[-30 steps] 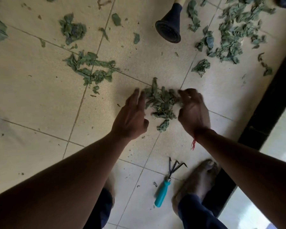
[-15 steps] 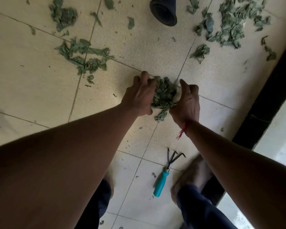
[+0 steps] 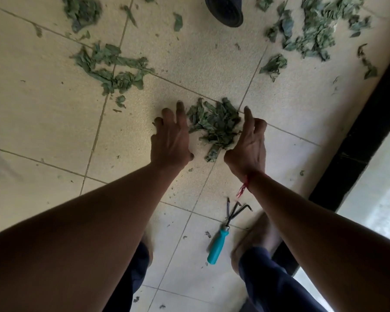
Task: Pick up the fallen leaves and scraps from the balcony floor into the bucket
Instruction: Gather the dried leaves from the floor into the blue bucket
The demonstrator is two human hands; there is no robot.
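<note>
A small heap of green leaf scraps (image 3: 215,124) lies on the beige tiled floor in the middle of the view. My left hand (image 3: 170,140) rests flat on the tile just left of the heap, fingers spread, holding nothing. My right hand (image 3: 248,145) stands on edge against the heap's right side, fingers apart and palm toward the leaves. More leaf scraps lie in a strip (image 3: 113,68) at the upper left and in a large scatter (image 3: 313,30) at the upper right. No bucket is in view.
A teal-handled hand rake (image 3: 223,235) lies on the floor near my right foot (image 3: 254,239). A dark round funnel-shaped object (image 3: 225,10) sits at the top edge. A black threshold strip (image 3: 358,143) runs along the right.
Half a second ago both hands pressed the heap together. Now my left hand has pulled away to the left and the heap has loosened and spread slightly.
</note>
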